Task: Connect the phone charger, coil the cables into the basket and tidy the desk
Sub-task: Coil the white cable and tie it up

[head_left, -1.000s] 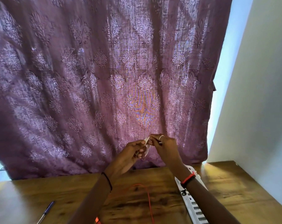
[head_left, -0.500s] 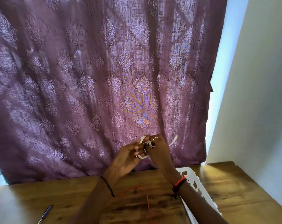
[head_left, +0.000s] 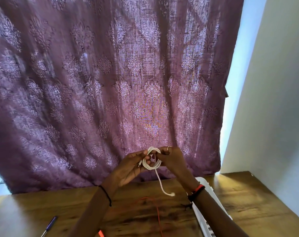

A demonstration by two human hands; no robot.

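The white cable [head_left: 151,167] forms a small coil above the desk [head_left: 248,200], pinched between the curled fingers of the left hand [head_left: 129,167] and right hand [head_left: 173,160]. Its free end, previously projecting rightward, now hangs below the coil.

A purple curtain [head_left: 111,82] with a pale woven floral pattern is hanging in folds across most of the view, its hem dropping behind the back edge of the wooden desk [head_left: 251,204]. Daylight is glowing through the fabric and showing past its right edge as a bright bluish strip [head_left: 235,79]. A plain pale wall [head_left: 275,103] is standing on the right, meeting the desk.
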